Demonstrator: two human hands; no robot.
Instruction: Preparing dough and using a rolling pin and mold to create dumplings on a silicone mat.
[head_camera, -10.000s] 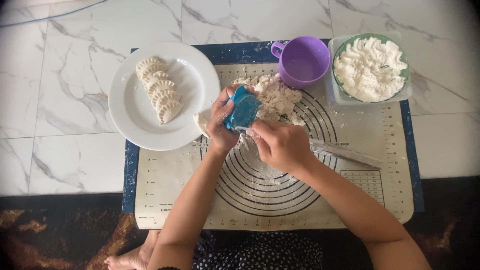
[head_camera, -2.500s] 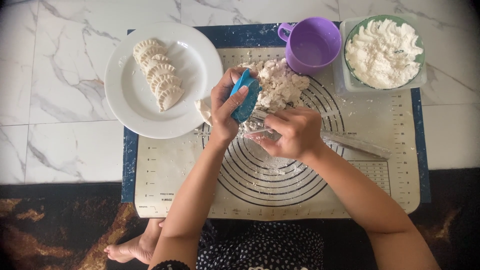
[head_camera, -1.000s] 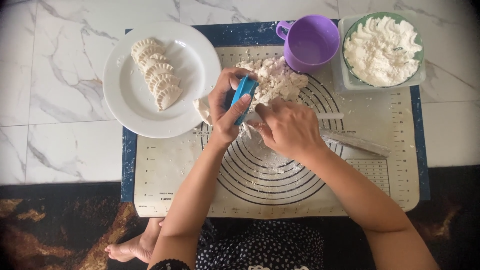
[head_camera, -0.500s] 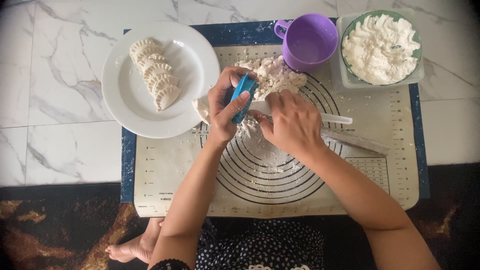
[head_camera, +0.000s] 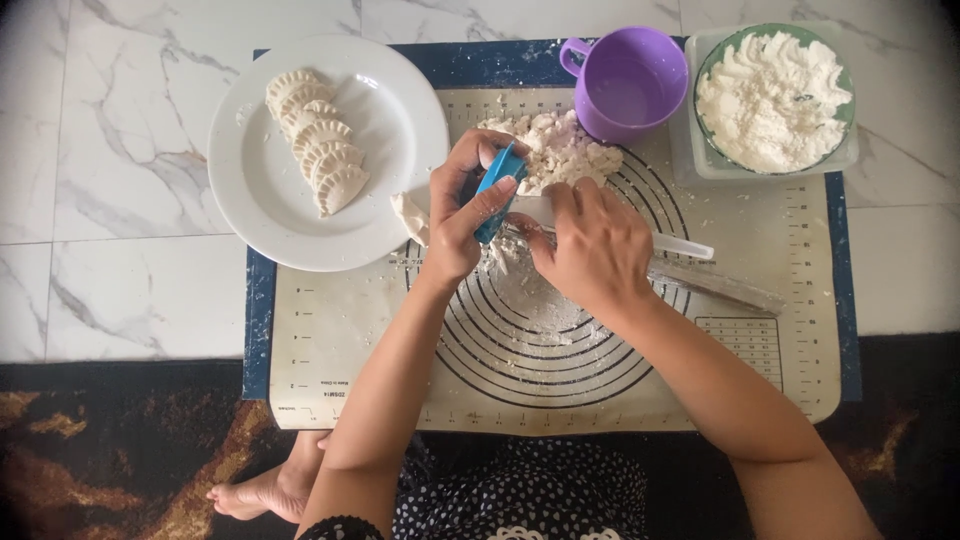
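Since a moment ago your right hand (head_camera: 590, 245) has slid a little down and right across the mat, uncovering more of the white plastic spoon handle (head_camera: 672, 243) lying beneath it, while your left hand (head_camera: 470, 215) has stayed closed around the small blue plastic dumpling press (head_camera: 497, 180), held up on edge over the beige silicone pastry mat with printed black rings (head_camera: 340, 340). Your right fingers are curled together at the press's lower edge; whether they pinch dough there, I cannot tell.

Keep the press steady in your left grip and work only at its rim, so scraps drop onto the mat beside the crumbly pile of white dough trimmings (head_camera: 555, 150) and not onto the round white ceramic plate (head_camera: 400, 110) of finished crimped dumplings (head_camera: 318, 138). Mind the loose piece of dough (head_camera: 412, 215) touching the plate's rim, and keep your knuckles off the purple plastic cup (head_camera: 630, 85) and the green bowl of flour (head_camera: 772, 92).
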